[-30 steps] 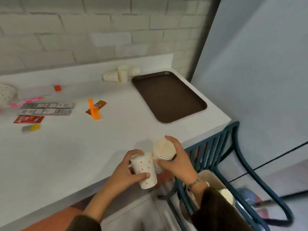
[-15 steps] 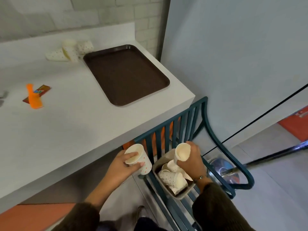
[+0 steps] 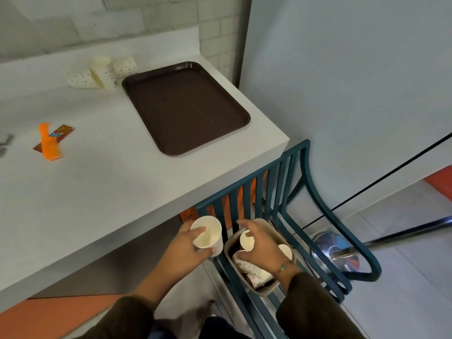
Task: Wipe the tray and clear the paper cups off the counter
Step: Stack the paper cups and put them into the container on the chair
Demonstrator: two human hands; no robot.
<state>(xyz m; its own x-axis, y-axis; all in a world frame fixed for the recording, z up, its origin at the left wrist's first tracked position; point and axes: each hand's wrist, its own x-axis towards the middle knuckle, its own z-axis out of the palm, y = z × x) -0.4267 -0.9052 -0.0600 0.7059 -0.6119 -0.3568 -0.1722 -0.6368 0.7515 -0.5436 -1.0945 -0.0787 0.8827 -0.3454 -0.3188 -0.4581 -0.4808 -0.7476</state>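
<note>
Cups (image 3: 102,74) left of tray (image 3: 186,106) — on counter (image 3: 97,182).

Canteen or café self-service corner, not a home kitchen. Evidence: brown plastic serving tray (image 3: 186,108) on a plain white desk (image 3: 97,192), centre-left of frame. Spotted disposable paper cups (image 3: 102,74) lie tipped over beside the tray's far corner, and more are dumped in a tan tub (image 3: 265,291) at bottom centre. The tub sits on a teal slatted metal chair (image 3: 304,152). A printed sachet (image 3: 64,130) lies at the left edge. White-painted brick wall (image 3: 171,18) upper left, flat grey partition (image 3: 342,69) upper right, grey tiled floor (image 3: 403,241) lower right.
</note>
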